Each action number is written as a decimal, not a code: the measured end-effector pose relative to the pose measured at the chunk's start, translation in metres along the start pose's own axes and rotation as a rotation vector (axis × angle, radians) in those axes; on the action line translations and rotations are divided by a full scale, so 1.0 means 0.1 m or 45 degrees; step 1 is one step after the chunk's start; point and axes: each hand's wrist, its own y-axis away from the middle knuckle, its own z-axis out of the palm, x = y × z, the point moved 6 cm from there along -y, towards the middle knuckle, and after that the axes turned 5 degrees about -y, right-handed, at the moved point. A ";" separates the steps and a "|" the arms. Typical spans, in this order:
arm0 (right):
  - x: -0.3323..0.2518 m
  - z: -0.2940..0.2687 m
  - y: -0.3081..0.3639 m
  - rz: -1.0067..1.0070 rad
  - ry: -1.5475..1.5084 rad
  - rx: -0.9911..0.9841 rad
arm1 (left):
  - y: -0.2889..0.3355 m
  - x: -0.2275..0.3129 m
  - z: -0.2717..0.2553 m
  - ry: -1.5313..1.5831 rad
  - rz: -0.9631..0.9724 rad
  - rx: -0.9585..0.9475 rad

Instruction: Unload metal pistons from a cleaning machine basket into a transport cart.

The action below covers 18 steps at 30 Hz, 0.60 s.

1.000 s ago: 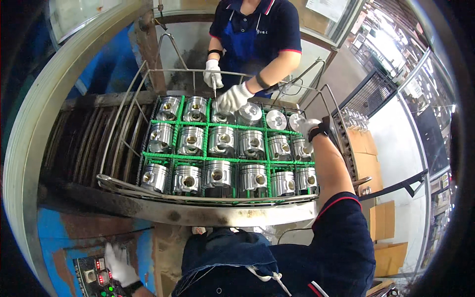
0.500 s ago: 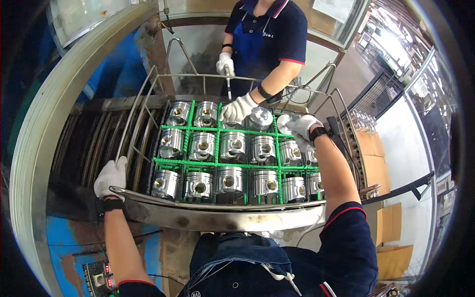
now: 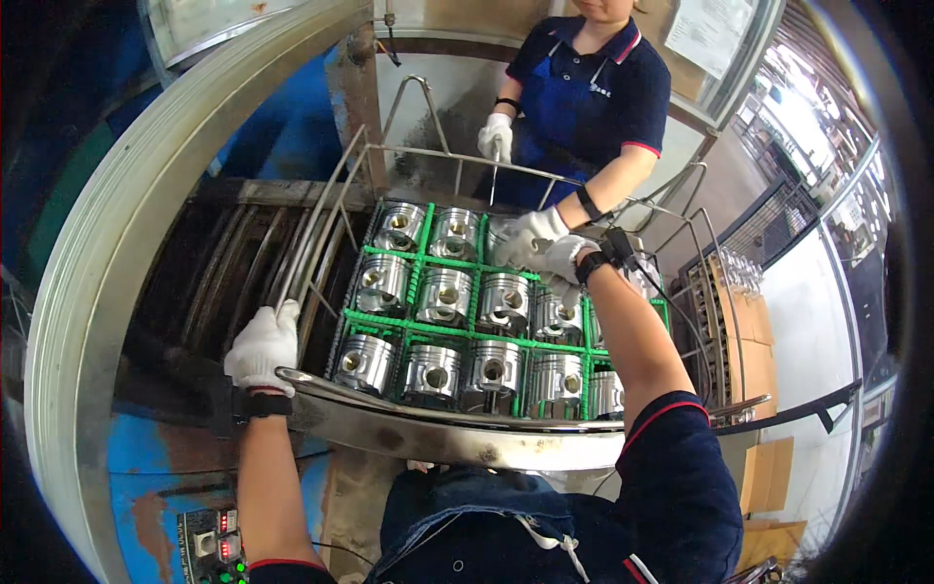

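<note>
Rows of shiny metal pistons (image 3: 446,296) stand in a wire basket (image 3: 428,425) divided by green-wrapped bars (image 3: 457,331). On the left, my left hand (image 3: 263,348), in a white glove, is closed around the basket's side rail. My right hand (image 3: 564,259), also gloved, reaches over the back row, fingers pointing down among the pistons there. Its fingertips are blurred, so a grip on a piston cannot be made out. Right against it is a co-worker's gloved hand (image 3: 525,237), over the same row. The co-worker's other hand (image 3: 495,139) holds a thin rod-like tool (image 3: 494,180).
Left of the basket lie dark conveyor rollers (image 3: 209,263), beside a large curved metal frame (image 3: 73,292). A control box (image 3: 214,545) with lit indicators sits at lower left. More pistons (image 3: 736,270) and cardboard sheets (image 3: 749,336) are on the right.
The view has shifted, so the basket appears farther right. My right hand has moved left along the back row, meeting the co-worker's hand. My left hand keeps its hold on the rail.
</note>
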 end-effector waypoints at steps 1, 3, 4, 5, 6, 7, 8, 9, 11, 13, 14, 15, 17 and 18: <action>-0.04 0.02 -0.08 -0.199 -0.125 -0.042 | -0.02 -0.02 0.03 0.005 -0.007 0.005; -0.07 0.02 -0.40 -0.224 -0.119 -0.111 | -0.03 0.04 -0.01 0.009 -0.006 -0.033; -0.19 0.01 -0.25 0.102 -0.621 -0.247 | -0.02 0.02 -0.01 0.008 -0.020 -0.055; -0.29 0.07 -0.36 0.030 -0.638 -0.178 | -0.02 -0.02 -0.01 0.005 -0.039 -0.054; -0.39 0.13 -0.45 -0.042 -0.656 -0.109 | -0.02 -0.04 0.01 0.009 -0.042 -0.066; -0.55 0.13 -0.43 -0.067 -0.520 -0.035 | -0.04 -0.04 0.02 0.019 -0.039 -0.073; -0.66 0.17 -0.48 -0.056 -0.208 -0.141 | -0.04 -0.03 0.01 -0.025 -0.020 -0.003; -0.75 0.22 -0.50 -0.099 -0.121 -0.123 | -0.03 -0.01 0.02 -0.047 -0.006 0.019; -0.89 0.24 -0.57 -0.197 -0.049 -0.056 | -0.03 -0.03 0.03 -0.091 0.052 0.164; -0.89 0.33 -0.94 -0.253 -0.621 0.069 | -0.04 -0.02 0.05 -0.074 0.064 0.196; -1.12 0.32 -0.93 -0.197 -0.830 -0.035 | -0.03 -0.03 0.06 -0.058 0.071 0.222; -1.32 0.41 -0.81 -0.204 -1.172 -0.316 | -0.01 -0.05 0.07 -0.075 0.085 0.280; -1.50 0.50 -0.91 -0.204 -0.821 -0.189 | 0.01 -0.03 0.04 -0.071 0.081 0.285; -1.58 0.51 -0.97 -0.268 -0.535 -0.046 | 0.01 -0.02 0.04 -0.064 0.084 0.281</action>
